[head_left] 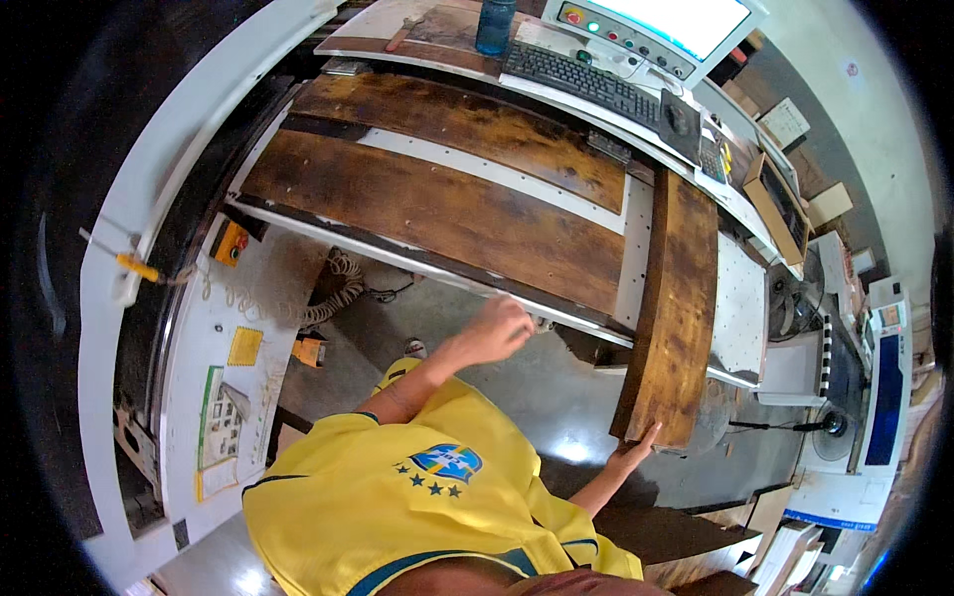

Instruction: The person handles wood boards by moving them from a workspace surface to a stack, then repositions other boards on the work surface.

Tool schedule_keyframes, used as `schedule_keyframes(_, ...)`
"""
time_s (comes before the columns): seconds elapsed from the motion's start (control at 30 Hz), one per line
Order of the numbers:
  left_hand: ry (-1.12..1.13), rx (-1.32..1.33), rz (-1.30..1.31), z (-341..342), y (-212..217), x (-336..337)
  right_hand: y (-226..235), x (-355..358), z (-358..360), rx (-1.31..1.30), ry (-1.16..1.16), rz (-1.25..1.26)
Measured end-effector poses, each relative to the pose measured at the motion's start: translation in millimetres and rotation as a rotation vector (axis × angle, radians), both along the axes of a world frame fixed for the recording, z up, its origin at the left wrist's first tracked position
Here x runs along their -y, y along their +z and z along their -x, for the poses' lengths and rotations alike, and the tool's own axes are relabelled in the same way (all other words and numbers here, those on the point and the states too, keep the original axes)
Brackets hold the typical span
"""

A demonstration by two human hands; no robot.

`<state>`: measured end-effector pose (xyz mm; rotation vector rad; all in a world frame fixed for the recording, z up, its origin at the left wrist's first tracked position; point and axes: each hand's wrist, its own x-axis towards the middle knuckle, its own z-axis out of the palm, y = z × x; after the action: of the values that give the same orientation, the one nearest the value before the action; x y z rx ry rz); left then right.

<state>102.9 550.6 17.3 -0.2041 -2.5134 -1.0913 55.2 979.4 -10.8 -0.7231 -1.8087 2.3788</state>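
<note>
A thick brown wooden board lies crosswise over the right part of the machine bed, its near end sticking out past the front edge. My right hand grips that near end, with some fingers hidden beneath or behind the wood. My left hand hovers just in front of the bed's front rail, slightly blurred. Its fingers are curled in, and nothing shows in them. Two more stained boards lie lengthwise on the bed: a far one and a near one.
Beyond the bed, a ledge holds a keyboard, a mouse pad, a blue bottle and a control panel with a monitor. A coiled air hose hangs at left. Dark boards lie at lower right, near a fan.
</note>
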Motion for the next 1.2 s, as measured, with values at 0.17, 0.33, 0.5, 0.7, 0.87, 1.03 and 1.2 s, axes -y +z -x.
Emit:
schedule_keyframes(0.17,0.344,-0.153,0.046,0.6,18.4,153.8,-10.5,-10.5,-8.1,0.033,-0.121,-0.130)
schedule_keyframes(0.33,0.651,-0.067,0.065,-64.7,18.3,273.4,-5.6,-23.0,15.5,0.134,-0.234,-0.448)
schedule_keyframes(0.5,0.801,0.089,0.112,-106.5,-24.1,309.6,53.4,59.4,60.3,-0.324,-0.545,-1.565)
schedule_keyframes(0.7,0.802,0.221,0.222,-92.1,-24.8,264.0,64.8,217.2,157.3,-0.597,0.054,-0.788)
schedule_keyframes(0.87,0.799,0.390,0.213,-75.8,-15.6,247.9,36.0,287.1,279.4,-0.564,0.301,-0.910)
schedule_keyframes(1.03,0.824,0.513,0.214,-68.5,-5.0,240.6,-0.5,341.5,397.6,-0.602,0.389,-0.861)
schedule_keyframes(1.2,0.894,0.526,0.130,-57.0,-6.2,231.9,-16.8,357.1,491.5,-0.358,0.558,-1.197)
